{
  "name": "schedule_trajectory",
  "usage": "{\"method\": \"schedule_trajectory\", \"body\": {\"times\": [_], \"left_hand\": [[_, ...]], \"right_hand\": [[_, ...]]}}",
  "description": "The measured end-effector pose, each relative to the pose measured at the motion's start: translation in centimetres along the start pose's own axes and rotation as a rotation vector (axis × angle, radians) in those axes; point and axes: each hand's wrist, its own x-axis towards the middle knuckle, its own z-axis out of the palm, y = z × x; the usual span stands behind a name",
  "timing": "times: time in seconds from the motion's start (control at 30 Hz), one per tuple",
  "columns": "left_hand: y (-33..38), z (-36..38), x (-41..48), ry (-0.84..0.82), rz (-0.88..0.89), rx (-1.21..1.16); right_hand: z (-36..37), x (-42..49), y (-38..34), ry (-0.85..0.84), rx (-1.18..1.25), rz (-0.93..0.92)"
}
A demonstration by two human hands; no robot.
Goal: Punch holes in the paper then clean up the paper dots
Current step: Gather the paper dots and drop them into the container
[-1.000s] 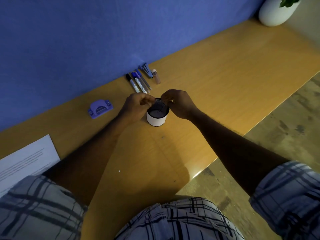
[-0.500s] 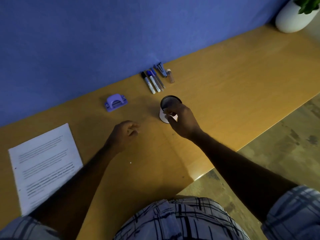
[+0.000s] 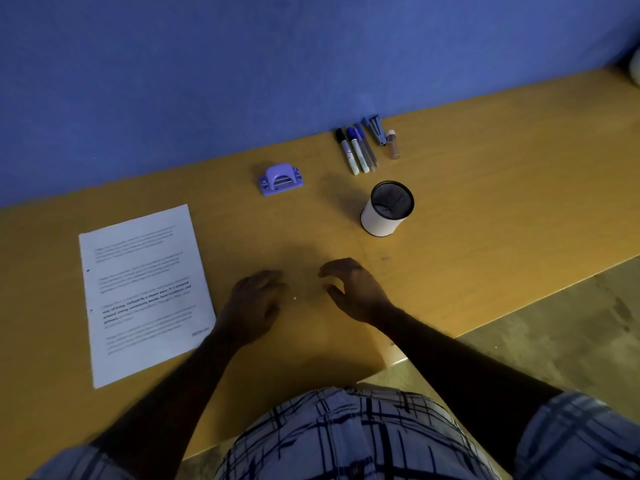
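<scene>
Head view. Left hand (image 3: 254, 303): palm down, low over the worktop (image 3: 485, 209), fingers loosely extended and pointing away from the body, holding nothing. Whether the fingertips touch the surface, cannot tell. Right hand (image 3: 353, 292): fingers gently curved, thumb set apart from them, nothing between; it hangs just above the worktop.

One white dot (image 3: 294, 298) lies on the bare wood between the two hands, touching neither, a little nearer the left fingertips.

Paper (image 3: 145, 289): single printed sheet, flat on the worktop, left of the left hand; its near right corner lies under or just beside the left wrist. Two small dark marks on its left margin, one above the other. Text blurred, not legible.

Punch (image 3: 280, 179): purple, stands toward the wall (image 3: 242, 81), well apart from both hands and beyond the sheet's far right corner.

Cup (image 3: 387, 209): white outside, dark mesh inside, upright, right of the punch and beyond the right hand. Contents too dark to make out.

Markers (image 3: 356, 150): row laid side by side behind the cup, caps at the wall. Small bottle (image 3: 393, 145) lies just right of them.

Plaid shirt (image 3: 346, 438) at bottom edge; floor (image 3: 571, 323) at lower right.
</scene>
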Motion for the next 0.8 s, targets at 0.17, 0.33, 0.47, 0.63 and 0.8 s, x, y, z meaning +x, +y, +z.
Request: {"method": "schedule_trajectory", "body": {"times": [0.17, 0.33, 0.47, 0.63, 0.8], "left_hand": [[0.4, 1.7, -2.1, -0.139, 0.033, 0.231], [0.7, 2.4, -2.3, -0.164, 0.045, 0.316], [0.7, 2.6, -2.3, -0.176, 0.039, 0.343], [1.8, 1.4, -1.9, -0.076, 0.002, 0.119], [2.9, -0.2, -1.1, 0.111, -0.265, -0.637]], "right_hand": [[1.6, -0.9, -0.1, -0.076, -0.063, -0.016], [2.2, -1.5, 0.0, -0.122, -0.085, 0.027], [2.2, -1.5, 0.0, -0.13, -0.083, 0.03], [2.5, -1.5, -0.2, -0.115, -0.054, 0.068], [2.6, -1.9, -0.3, -0.018, 0.047, 0.158]]}}
